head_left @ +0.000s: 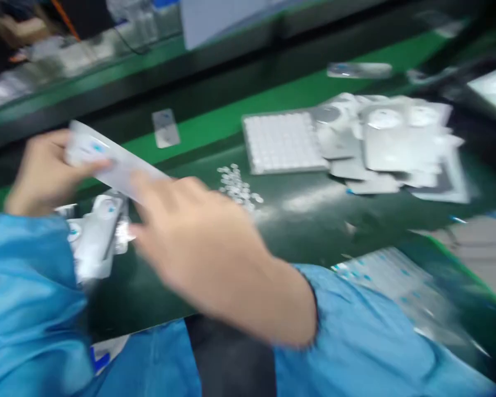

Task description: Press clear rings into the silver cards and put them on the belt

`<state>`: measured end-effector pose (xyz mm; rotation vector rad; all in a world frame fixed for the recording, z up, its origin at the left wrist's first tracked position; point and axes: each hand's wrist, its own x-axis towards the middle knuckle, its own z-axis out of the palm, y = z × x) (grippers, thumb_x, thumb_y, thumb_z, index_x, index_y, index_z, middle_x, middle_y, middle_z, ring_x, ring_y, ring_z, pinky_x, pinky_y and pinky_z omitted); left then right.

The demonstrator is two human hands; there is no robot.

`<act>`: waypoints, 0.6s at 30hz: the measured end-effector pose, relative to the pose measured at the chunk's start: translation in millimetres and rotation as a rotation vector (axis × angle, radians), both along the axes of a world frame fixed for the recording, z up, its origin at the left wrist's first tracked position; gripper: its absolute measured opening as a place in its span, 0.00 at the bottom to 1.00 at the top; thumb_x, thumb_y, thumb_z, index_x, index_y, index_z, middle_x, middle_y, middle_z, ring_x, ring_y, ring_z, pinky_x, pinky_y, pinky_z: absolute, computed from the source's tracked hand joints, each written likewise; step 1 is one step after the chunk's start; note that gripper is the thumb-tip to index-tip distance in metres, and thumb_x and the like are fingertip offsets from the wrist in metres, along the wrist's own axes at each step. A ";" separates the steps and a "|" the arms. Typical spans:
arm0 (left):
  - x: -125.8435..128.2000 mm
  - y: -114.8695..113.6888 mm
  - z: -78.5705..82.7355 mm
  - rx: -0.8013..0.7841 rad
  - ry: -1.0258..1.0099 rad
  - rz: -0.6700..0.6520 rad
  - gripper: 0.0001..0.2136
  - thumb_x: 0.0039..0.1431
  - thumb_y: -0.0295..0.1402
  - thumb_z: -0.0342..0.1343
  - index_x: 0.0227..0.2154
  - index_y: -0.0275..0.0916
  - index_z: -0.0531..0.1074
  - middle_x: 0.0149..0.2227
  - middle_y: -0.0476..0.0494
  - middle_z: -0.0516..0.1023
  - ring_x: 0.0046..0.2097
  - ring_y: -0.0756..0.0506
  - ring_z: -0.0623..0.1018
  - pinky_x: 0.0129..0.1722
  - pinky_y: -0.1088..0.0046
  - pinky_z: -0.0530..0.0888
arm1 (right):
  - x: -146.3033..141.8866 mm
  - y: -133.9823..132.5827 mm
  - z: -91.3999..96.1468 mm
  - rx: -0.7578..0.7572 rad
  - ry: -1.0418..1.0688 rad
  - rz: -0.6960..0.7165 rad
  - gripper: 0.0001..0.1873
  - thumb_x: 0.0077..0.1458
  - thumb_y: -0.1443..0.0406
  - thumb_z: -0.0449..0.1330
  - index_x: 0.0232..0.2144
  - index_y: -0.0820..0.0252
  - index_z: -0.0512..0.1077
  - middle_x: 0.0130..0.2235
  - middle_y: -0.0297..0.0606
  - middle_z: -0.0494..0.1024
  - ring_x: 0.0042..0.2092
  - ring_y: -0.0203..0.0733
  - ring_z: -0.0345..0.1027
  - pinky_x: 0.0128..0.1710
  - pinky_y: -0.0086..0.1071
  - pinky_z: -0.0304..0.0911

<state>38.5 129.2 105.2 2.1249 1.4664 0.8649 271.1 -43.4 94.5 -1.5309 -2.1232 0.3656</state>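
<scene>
A flat white panel (119, 160) with a small blue mark is held slanting above the bench. My left hand (49, 173) pinches its left end, thumb on the front. At the panel's lower right end is my right hand (206, 242), closed about it, its fingers over the surface and blurred by motion. Beneath my hands lies a small pile of grey-white panels (97, 229) with round marks and blue bits. Several small white pieces (236, 186) are scattered on the bench just beyond my right hand.
A tray of white pieces in rows (281, 140) sits beside a heap of white panels (397, 140). Nearer on the right is a clear sheet with blue bits (392, 275). A small card (166, 128) lies on the green strip (215, 124). A raised ledge (149, 71) runs behind.
</scene>
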 end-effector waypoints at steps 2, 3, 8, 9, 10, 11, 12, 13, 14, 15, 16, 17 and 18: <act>31.4 -60.3 -37.3 -0.315 -0.078 -0.212 0.21 0.47 0.46 0.74 0.36 0.33 0.82 0.31 0.50 0.83 0.36 0.43 0.80 0.40 0.66 0.78 | 17.1 -3.7 -44.5 -0.009 0.303 -0.002 0.21 0.73 0.53 0.50 0.48 0.61 0.75 0.36 0.42 0.80 0.38 0.45 0.75 0.36 0.32 0.71; 49.1 -86.0 -61.8 -0.480 -0.204 -0.254 0.21 0.46 0.47 0.74 0.33 0.32 0.82 0.30 0.46 0.83 0.35 0.42 0.81 0.37 0.67 0.78 | 23.1 -7.3 -71.1 -0.102 0.439 0.021 0.22 0.73 0.52 0.48 0.43 0.60 0.76 0.33 0.39 0.79 0.34 0.43 0.74 0.33 0.31 0.70; 101.2 -142.3 -156.1 -0.938 -1.051 -0.106 0.23 0.49 0.45 0.72 0.43 0.33 0.80 0.41 0.35 0.85 0.46 0.36 0.84 0.46 0.64 0.78 | 19.1 -25.1 -166.6 -0.328 0.688 -0.034 0.27 0.72 0.48 0.47 0.26 0.57 0.68 0.19 0.30 0.67 0.20 0.37 0.60 0.20 0.30 0.54; 103.0 -146.4 -161.2 -0.972 -1.159 -0.075 0.25 0.49 0.42 0.73 0.48 0.35 0.78 0.43 0.35 0.85 0.47 0.35 0.84 0.48 0.62 0.78 | 15.2 -28.7 -171.0 -0.320 0.688 -0.049 0.26 0.71 0.49 0.48 0.26 0.57 0.67 0.19 0.29 0.66 0.20 0.36 0.59 0.21 0.30 0.53; 103.1 -149.5 -162.8 -0.992 -1.229 -0.044 0.28 0.48 0.38 0.74 0.52 0.37 0.76 0.44 0.36 0.85 0.48 0.35 0.84 0.50 0.61 0.77 | 11.6 -31.6 -171.8 -0.309 0.684 -0.057 0.25 0.71 0.50 0.49 0.27 0.57 0.68 0.19 0.29 0.66 0.20 0.36 0.59 0.21 0.30 0.52; 102.2 -151.4 -162.5 -0.998 -1.263 -0.015 0.31 0.47 0.35 0.74 0.56 0.38 0.73 0.43 0.37 0.85 0.47 0.36 0.84 0.50 0.61 0.78 | 8.7 -33.5 -170.5 -0.301 0.676 -0.059 0.24 0.72 0.51 0.49 0.28 0.58 0.68 0.20 0.29 0.67 0.20 0.35 0.59 0.22 0.30 0.52; 100.8 -152.1 -161.6 -0.995 -1.270 0.005 0.33 0.47 0.32 0.74 0.57 0.38 0.71 0.43 0.37 0.85 0.47 0.36 0.85 0.49 0.61 0.78 | 6.7 -34.5 -168.4 -0.295 0.670 -0.059 0.23 0.72 0.53 0.49 0.28 0.58 0.68 0.20 0.29 0.67 0.21 0.35 0.60 0.23 0.30 0.51; 99.5 -152.0 -160.9 -0.988 -1.263 0.021 0.33 0.47 0.31 0.73 0.58 0.38 0.71 0.42 0.38 0.85 0.46 0.36 0.85 0.48 0.62 0.78 | 5.8 -35.2 -166.4 -0.298 0.667 -0.060 0.23 0.72 0.53 0.49 0.28 0.58 0.69 0.20 0.29 0.67 0.21 0.35 0.59 0.23 0.30 0.51; 98.6 -151.5 -160.7 -0.983 -1.247 0.030 0.33 0.48 0.31 0.72 0.58 0.37 0.70 0.41 0.37 0.85 0.44 0.36 0.85 0.46 0.62 0.79 | 6.1 -36.0 -164.8 -0.309 0.669 -0.066 0.23 0.72 0.54 0.49 0.28 0.58 0.69 0.20 0.29 0.67 0.21 0.34 0.59 0.23 0.30 0.51; 98.1 -151.1 -161.0 -0.979 -1.227 0.034 0.32 0.49 0.32 0.72 0.58 0.36 0.71 0.40 0.37 0.85 0.43 0.36 0.85 0.44 0.63 0.79 | 7.5 -37.4 -163.7 -0.323 0.679 -0.082 0.23 0.72 0.54 0.49 0.27 0.58 0.69 0.20 0.29 0.66 0.21 0.34 0.58 0.22 0.30 0.51; 98.2 -151.0 -161.6 -0.976 -1.206 0.036 0.31 0.49 0.33 0.71 0.57 0.35 0.71 0.39 0.37 0.85 0.42 0.36 0.85 0.42 0.64 0.79 | 9.8 -39.3 -162.7 -0.337 0.699 -0.108 0.24 0.72 0.54 0.49 0.26 0.58 0.69 0.20 0.29 0.66 0.21 0.34 0.59 0.22 0.30 0.52; 98.6 -151.3 -162.2 -0.977 -1.187 0.039 0.31 0.50 0.34 0.71 0.57 0.35 0.72 0.39 0.37 0.85 0.41 0.37 0.85 0.40 0.65 0.80 | 12.7 -41.6 -161.7 -0.334 0.729 -0.152 0.24 0.73 0.54 0.49 0.27 0.59 0.70 0.21 0.30 0.68 0.22 0.35 0.61 0.22 0.29 0.54; 99.2 -151.9 -162.5 -0.983 -1.171 0.041 0.31 0.51 0.36 0.71 0.57 0.35 0.72 0.38 0.37 0.85 0.40 0.37 0.85 0.39 0.65 0.80 | 15.8 -43.9 -160.3 -0.304 0.757 -0.211 0.23 0.73 0.54 0.49 0.29 0.59 0.72 0.23 0.32 0.71 0.23 0.36 0.64 0.22 0.29 0.57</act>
